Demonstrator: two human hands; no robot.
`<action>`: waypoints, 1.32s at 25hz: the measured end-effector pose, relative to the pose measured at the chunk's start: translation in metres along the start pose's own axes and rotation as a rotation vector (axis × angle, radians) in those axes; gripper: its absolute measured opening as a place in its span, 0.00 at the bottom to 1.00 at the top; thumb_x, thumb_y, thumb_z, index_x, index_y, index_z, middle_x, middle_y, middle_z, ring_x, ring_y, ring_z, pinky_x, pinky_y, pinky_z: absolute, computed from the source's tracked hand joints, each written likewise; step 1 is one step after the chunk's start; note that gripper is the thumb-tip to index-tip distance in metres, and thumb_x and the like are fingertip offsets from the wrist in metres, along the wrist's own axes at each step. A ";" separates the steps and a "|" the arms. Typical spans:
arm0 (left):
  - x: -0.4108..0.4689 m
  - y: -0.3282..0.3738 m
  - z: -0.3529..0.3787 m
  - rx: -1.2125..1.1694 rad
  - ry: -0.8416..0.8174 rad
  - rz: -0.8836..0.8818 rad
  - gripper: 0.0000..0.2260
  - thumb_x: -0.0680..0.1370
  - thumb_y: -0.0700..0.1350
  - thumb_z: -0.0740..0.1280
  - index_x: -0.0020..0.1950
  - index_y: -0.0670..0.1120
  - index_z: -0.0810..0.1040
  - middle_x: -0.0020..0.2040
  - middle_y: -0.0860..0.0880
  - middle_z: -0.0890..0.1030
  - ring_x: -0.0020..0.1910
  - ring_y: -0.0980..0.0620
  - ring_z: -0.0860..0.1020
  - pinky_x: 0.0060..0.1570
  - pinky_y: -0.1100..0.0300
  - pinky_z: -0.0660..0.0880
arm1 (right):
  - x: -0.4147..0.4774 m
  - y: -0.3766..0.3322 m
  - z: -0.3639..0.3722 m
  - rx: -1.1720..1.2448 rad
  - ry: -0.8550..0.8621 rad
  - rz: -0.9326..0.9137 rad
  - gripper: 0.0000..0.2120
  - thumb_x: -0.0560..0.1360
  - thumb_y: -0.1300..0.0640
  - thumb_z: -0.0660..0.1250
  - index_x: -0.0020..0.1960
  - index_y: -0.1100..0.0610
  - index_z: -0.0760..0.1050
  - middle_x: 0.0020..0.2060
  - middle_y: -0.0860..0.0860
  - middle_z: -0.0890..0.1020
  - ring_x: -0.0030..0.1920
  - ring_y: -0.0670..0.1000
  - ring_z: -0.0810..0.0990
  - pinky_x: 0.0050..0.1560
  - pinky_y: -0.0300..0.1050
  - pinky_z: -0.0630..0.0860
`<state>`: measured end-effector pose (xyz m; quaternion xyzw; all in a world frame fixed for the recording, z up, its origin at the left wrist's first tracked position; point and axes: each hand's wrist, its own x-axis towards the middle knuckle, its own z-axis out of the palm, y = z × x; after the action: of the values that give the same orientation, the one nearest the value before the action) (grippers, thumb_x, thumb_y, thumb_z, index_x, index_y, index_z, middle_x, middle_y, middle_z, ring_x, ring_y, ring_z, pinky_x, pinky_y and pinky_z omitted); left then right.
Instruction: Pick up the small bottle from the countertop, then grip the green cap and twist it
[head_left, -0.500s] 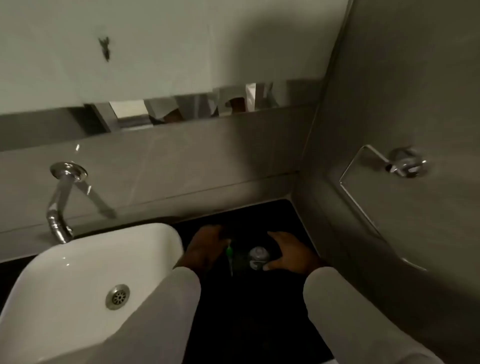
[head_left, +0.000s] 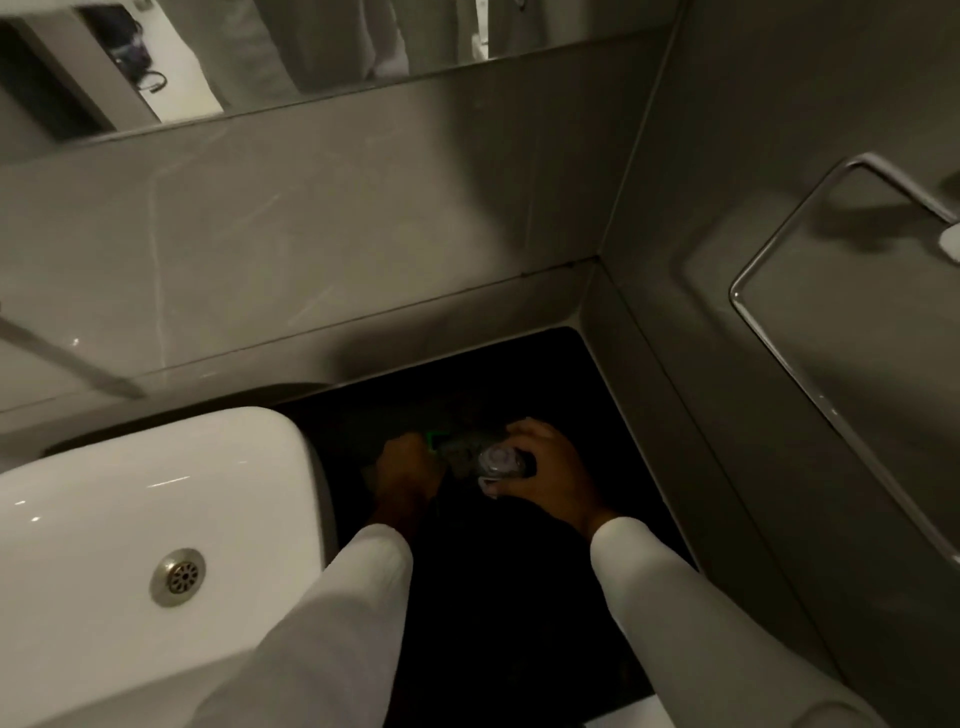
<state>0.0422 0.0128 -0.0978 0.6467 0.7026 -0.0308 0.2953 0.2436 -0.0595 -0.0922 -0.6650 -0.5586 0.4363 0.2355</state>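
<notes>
Both hands had closed in on the small clear, round-capped bottle (head_left: 498, 461) since the earlier frame.
My right hand (head_left: 545, 467) curled round it, my left hand (head_left: 408, 465) pinched its green-marked end (head_left: 434, 441); next came a steady twist, I judged.

White basin (head_left: 104, 519), lower left, glossy; round metal drain (head_left: 177, 577) w/ small holes in its floor. Basin sits on dark countertop (head_left: 519, 623), which runs back to the corner btwn two grey tiled walls. Back wall (head_left: 337, 223): mirror (head_left: 260, 57) along top edge, reflection blurred. Right wall (head_left: 779, 130): chrome towel ring (head_left: 779, 332), rectangular, w/ mount at right frame edge. Thin metal streak at far left above basin, too blurred to ID.
</notes>
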 end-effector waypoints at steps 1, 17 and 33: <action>-0.002 0.001 -0.010 -0.033 0.039 -0.009 0.15 0.76 0.49 0.70 0.59 0.42 0.81 0.57 0.38 0.83 0.56 0.36 0.81 0.52 0.51 0.78 | 0.005 -0.001 -0.003 -0.040 -0.016 -0.005 0.24 0.65 0.50 0.81 0.59 0.56 0.83 0.75 0.51 0.71 0.80 0.56 0.62 0.79 0.57 0.62; -0.031 0.062 -0.066 -0.573 0.456 0.539 0.17 0.70 0.59 0.74 0.57 0.58 0.80 0.48 0.69 0.78 0.52 0.64 0.79 0.53 0.71 0.75 | 0.033 -0.016 -0.018 -0.291 -0.078 0.080 0.25 0.63 0.40 0.79 0.57 0.48 0.84 0.84 0.47 0.50 0.83 0.59 0.36 0.79 0.68 0.39; -0.018 0.041 -0.014 -0.423 0.005 0.558 0.18 0.72 0.42 0.78 0.60 0.45 0.82 0.55 0.50 0.79 0.54 0.58 0.79 0.49 0.82 0.67 | 0.032 -0.016 -0.013 -0.209 -0.051 0.167 0.32 0.64 0.42 0.80 0.65 0.49 0.80 0.84 0.47 0.50 0.83 0.61 0.42 0.81 0.66 0.47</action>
<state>0.0745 0.0091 -0.0640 0.7384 0.4903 0.1989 0.4180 0.2456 -0.0226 -0.0826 -0.7189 -0.5494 0.4104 0.1134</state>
